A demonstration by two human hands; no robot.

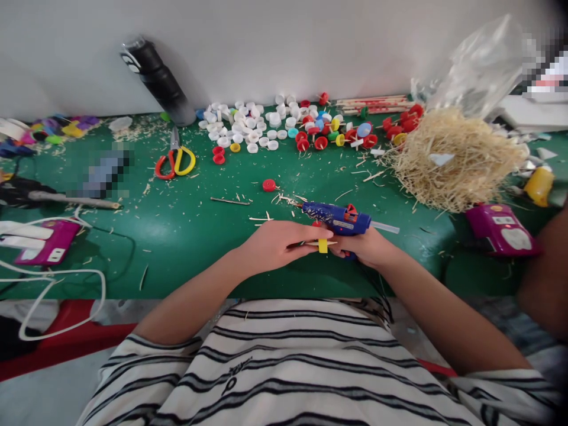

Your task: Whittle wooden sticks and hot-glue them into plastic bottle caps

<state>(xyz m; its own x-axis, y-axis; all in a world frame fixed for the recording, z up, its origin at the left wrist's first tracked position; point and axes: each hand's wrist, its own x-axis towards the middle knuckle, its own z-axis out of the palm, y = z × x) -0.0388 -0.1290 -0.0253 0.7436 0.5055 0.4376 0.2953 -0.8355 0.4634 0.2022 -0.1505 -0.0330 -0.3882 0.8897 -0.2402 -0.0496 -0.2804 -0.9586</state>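
Note:
My right hand (368, 247) is wrapped round a blue hot glue gun (335, 218), whose nozzle points left and whose clear glue stick sticks out at the back. Between the fingertips of my left hand (273, 244) is a yellow bottle cap (323, 245), seen edge-on, with a thin wooden stick through it. The cap is just below the gun, close to my right fingers, and whether those touch it I cannot tell. Something red shows at my left fingertips, partly hidden. Beyond my left hand lies a red bottle cap (268, 185) on the green table (199, 236).
Many white caps (248, 124) and red caps on sticks (320, 142) line the back. Scissors (176, 163), a thin metal rod (229, 201) and a black bottle (160, 83) are to the left. Wood shavings (457, 160) and a purple power socket (503, 231) stand right, beside another person's arm (545, 266).

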